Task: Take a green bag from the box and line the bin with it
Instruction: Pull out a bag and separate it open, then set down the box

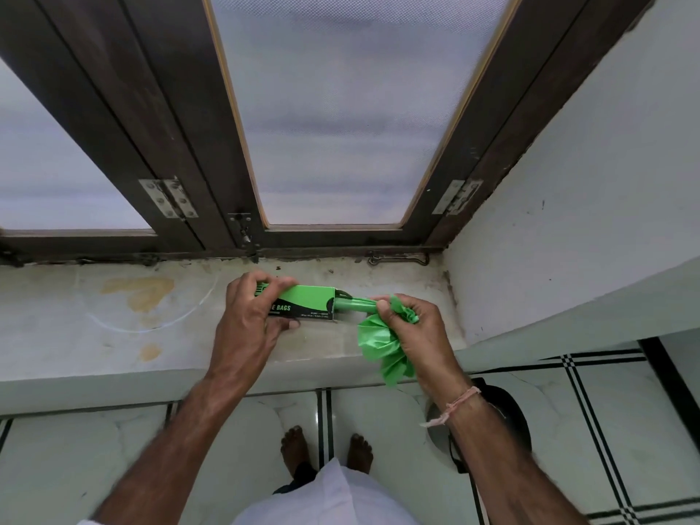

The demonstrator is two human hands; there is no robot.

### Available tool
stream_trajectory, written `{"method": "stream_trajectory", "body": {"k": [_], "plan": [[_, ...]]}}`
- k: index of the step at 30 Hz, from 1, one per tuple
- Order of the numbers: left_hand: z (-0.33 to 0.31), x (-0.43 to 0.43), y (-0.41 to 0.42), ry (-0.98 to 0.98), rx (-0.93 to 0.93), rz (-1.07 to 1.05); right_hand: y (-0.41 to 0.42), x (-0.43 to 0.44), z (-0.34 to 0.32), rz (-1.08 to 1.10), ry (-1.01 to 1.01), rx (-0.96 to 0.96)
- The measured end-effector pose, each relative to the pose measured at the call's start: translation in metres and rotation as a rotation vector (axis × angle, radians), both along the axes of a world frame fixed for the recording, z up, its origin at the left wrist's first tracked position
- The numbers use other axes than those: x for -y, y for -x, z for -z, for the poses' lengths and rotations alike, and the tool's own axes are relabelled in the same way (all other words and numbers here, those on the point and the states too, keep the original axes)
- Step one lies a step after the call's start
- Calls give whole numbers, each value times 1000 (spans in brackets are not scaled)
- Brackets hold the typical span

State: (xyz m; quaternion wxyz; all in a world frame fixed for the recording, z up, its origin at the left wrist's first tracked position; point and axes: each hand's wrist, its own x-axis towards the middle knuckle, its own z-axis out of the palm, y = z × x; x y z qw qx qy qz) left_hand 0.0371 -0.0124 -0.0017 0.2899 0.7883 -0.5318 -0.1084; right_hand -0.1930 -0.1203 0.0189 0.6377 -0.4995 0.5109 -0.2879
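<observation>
In the middle of the frame my left hand (pixel 253 312) grips the box (pixel 305 303), which lies long-ways left to right on the sill (pixel 94 335), and my right hand (pixel 411 331) squeezes the green bag (pixel 375 344), so next I must tear it free for the bin (pixel 500 407) at lower right.

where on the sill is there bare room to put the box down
The windowsill is bare left of the left hand, out past the brown stains. It is crowded on the right, where the box, green bag and right hand meet the wall corner.
</observation>
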Motion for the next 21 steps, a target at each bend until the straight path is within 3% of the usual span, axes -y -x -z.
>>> {"method": "stream_trajectory", "body": {"k": [6,17,21], "plan": [[-6,0,15,18,-80,1,-15,-6,-6,-28,204,-54],[-9,-2,13,29,-160,-142,-5,-20,-13,-8,198,37],[-11,0,24,25,-166,-72,-15,-22,-10,20,214,45]]}}
